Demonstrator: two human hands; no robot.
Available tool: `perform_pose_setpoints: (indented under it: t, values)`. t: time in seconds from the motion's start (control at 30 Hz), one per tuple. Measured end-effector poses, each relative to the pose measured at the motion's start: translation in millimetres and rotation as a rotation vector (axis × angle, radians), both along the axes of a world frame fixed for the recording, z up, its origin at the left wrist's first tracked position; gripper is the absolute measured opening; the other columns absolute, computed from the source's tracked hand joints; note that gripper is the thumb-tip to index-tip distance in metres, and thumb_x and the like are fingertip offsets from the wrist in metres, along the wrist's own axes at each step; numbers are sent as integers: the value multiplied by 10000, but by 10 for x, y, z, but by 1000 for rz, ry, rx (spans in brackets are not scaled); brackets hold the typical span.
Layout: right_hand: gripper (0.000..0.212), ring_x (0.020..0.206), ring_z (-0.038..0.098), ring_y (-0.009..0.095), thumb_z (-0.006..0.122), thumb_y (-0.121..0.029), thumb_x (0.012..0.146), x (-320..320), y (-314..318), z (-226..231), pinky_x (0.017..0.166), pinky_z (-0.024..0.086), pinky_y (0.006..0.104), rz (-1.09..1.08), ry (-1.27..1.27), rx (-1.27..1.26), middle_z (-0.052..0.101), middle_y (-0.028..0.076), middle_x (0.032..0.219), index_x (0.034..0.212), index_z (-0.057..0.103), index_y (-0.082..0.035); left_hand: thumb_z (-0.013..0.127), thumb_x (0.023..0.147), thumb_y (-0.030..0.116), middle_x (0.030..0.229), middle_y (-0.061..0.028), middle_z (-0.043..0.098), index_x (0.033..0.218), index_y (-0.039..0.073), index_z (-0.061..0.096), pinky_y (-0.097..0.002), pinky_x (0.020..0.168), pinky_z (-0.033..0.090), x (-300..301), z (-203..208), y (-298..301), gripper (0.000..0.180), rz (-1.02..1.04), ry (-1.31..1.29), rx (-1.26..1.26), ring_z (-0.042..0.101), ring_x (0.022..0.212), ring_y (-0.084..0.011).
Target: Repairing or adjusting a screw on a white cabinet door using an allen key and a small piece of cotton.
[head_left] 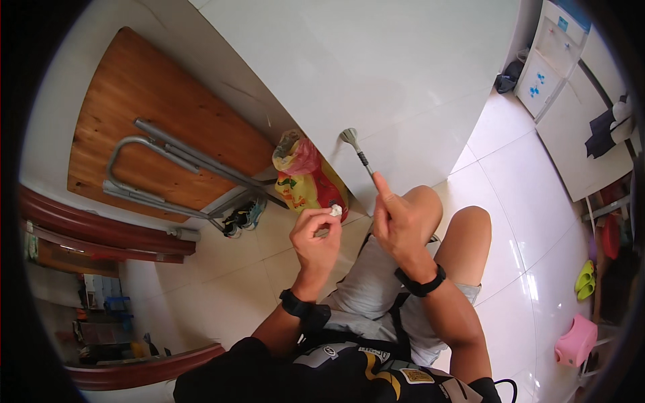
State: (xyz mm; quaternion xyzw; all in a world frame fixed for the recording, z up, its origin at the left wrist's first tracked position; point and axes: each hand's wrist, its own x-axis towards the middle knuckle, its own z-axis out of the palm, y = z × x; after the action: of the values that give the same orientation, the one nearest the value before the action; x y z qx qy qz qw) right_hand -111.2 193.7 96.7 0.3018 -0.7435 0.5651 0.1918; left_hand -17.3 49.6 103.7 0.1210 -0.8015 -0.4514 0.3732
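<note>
My right hand (402, 221) is closed around the handle of a slim grey tool (363, 158) with a dark grip band and a flared, fan-like head; its exact kind is unclear. The tool points up and away to the left, and my index finger lies stretched along it. To its left, my left hand (316, 240) pinches a small crumpled white piece (336, 210) between thumb and fingertips; I cannot make out what it is. The two hands are a short gap apart. Just beyond my left hand stands a red and yellow plastic bag (307, 181).
A white panel (403, 74) rises in front of my knees. A folded wooden table (158, 121) with metal legs leans at the left, beside shoes (245, 216). At the right are a water dispenser (545, 60), green clogs (586, 280) and a pink stool (576, 340).
</note>
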Motion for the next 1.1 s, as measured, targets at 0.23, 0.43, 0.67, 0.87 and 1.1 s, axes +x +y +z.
perform_pose_setpoints:
  t: [0.23,0.43,0.67,0.87,1.1]
  values:
    - [594,480,569,223,669,18,819,16,-41,161,461,451,356,-46,80,34,599,67,626,1403,598,-66,721,813,-148,1023,-97,652,871,-63,683,-253,721,596,2,27,-20,109,-53,-14,12,694,855,-153]
    - [584,466,560,230,678,5,815,118,-7,78,459,450,360,7,43,113,605,72,626,1390,613,-76,732,816,-94,983,-84,664,897,-25,707,-247,650,572,-18,98,-41,109,-2,9,31,682,818,-141]
    - [542,472,565,230,670,4,820,112,-5,115,462,452,362,-20,18,78,615,82,633,1355,638,-76,722,874,-33,1047,-76,646,1186,-26,631,-237,726,552,6,135,37,325,113,0,265,658,897,-123]
    - [506,498,593,237,659,17,830,148,-106,239,474,468,364,-28,-41,-56,640,101,654,1328,654,-74,703,879,-49,1104,-69,621,1155,-24,683,-244,714,561,-22,60,-7,277,62,13,233,654,922,-132]
    - [480,504,600,235,666,-3,839,209,-11,151,491,479,353,-10,-149,55,644,110,660,1315,667,-70,685,883,-75,1115,-83,609,1083,-35,717,-250,721,580,-10,65,-42,207,59,7,143,659,940,-146]
